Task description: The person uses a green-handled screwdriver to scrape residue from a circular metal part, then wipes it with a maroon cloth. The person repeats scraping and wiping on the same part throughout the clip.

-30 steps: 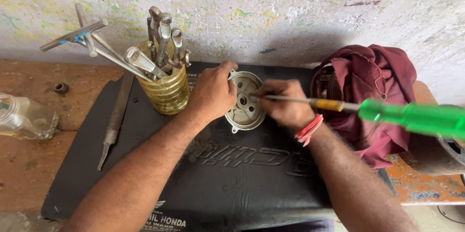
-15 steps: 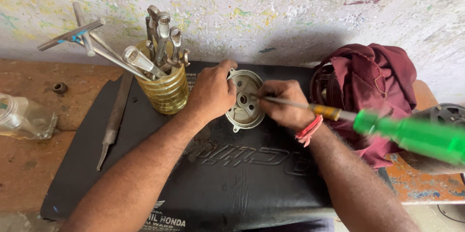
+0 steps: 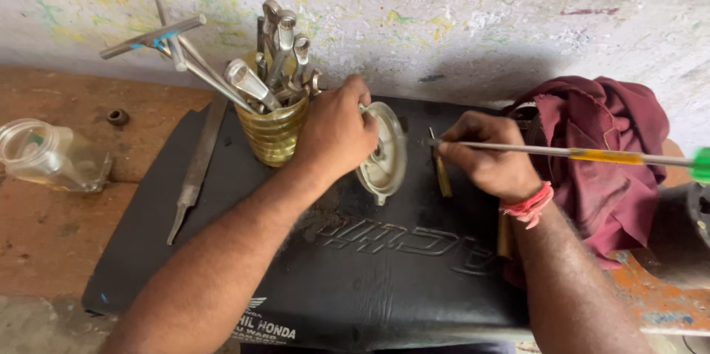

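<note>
Near the black mat's back edge, the left hand grips a tilted round metal cover; the right hand's fingers pinch a long screwdriver.

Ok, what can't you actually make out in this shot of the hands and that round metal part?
Head view only:
- Round metal part: its left side is covered by the left hand.
- Screwdriver: the green handle is cut off by the right edge.
- Right hand: the fingers hide what the tip touches.
- Tools in the yellow jar: their lower ends are hidden inside.
</note>
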